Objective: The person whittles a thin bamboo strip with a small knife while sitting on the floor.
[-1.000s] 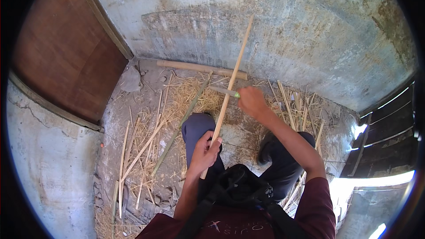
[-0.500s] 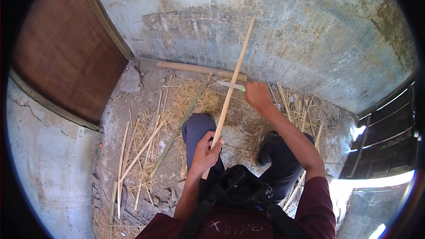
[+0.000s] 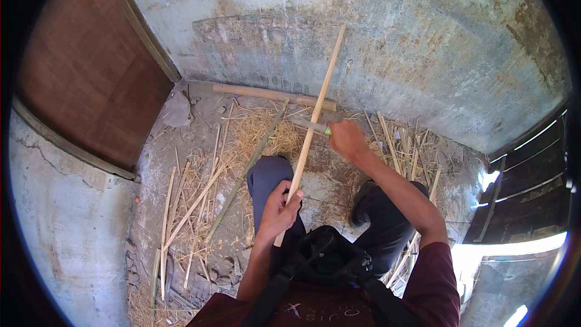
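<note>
The bamboo strip [image 3: 315,115] you were working ran from your lap up and away toward the concrete wall [image 3: 393,42], its far end in the air against that wall and its near end passing through your left hand [image 3: 279,211] above your left knee. That hand was curled shut around the strip's lower part, fingers wrapped and thumb on top. Your right hand [image 3: 347,139] was closed on the green handle of a knife [image 3: 311,125], whose blade lay across the strip about midway along it; whether the edge was biting in or only resting on it, I couldn't tell. The strip looked light, long and thin, stiff along its length but likely springy at the free end, with edges that could splinter, so a firm hold low down, well apart from the blade, suited it best. Around your legs the floor was littered with straw-like shavings [image 3: 260,133] and other split bamboo slats [image 3: 181,218]. A thicker bamboo pole [image 3: 266,94] lay along the foot of the wall, with a brown wooden door [image 3: 85,72] to your left.
</note>
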The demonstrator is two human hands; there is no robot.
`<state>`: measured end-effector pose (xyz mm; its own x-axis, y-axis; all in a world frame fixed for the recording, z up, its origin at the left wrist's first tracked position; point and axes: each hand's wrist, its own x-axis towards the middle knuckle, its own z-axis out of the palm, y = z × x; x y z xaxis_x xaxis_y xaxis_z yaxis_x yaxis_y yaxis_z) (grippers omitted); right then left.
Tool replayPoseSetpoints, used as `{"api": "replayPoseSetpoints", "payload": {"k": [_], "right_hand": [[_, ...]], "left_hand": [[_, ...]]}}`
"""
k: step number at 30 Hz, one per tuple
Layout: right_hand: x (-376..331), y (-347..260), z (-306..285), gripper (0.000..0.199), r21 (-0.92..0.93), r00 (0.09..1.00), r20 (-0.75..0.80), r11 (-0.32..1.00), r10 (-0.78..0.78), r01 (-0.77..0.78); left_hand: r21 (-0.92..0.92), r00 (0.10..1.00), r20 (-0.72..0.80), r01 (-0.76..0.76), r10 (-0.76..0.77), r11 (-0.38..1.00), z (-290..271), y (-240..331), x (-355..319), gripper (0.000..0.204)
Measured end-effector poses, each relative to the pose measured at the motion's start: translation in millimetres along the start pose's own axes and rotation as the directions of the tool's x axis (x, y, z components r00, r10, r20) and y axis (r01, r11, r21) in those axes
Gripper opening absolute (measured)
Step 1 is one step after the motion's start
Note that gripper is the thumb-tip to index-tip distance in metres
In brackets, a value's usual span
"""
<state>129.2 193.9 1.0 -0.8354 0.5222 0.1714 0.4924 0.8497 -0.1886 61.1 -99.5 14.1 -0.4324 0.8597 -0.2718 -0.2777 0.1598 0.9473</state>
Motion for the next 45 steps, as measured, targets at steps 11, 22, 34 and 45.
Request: {"api": "replayPoseSetpoints", "payload": {"k": [11, 22, 34, 45], "right_hand": [[-1.3, -1.9, 6.7, 0.019, 0.056, 0.998, -0.020, 0.997, -0.054, 0.055], [4.8, -5.9, 5.3, 0.019, 0.047, 0.997, 0.017, 0.996, -0.070, 0.070], [7.6, -4.3, 6.8, 0.018, 0.021, 0.994, 0.010, 0.994, -0.107, 0.107], [53.8, 21.2, 5.7, 0.018, -0.015, 0.996, -0.084, 1.000, -0.010, 0.008]], "left_hand": [[-0.039, 0.999, 0.035, 0.017, -0.015, 0.999, 0.4, 2.1, 2.4, 0.019], [-0.109, 0.998, 0.063, 0.019, -0.012, 0.994, -5.9, -1.8, 4.0, 0.021], [-0.061, 0.999, 0.030, 0.029, -0.027, 0.998, -5.5, 0.9, 1.1, 0.019], [-0.047, 1.000, 0.003, 0.022, -0.022, 0.999, -7.6, 0.3, -1.2, 0.020]]}}
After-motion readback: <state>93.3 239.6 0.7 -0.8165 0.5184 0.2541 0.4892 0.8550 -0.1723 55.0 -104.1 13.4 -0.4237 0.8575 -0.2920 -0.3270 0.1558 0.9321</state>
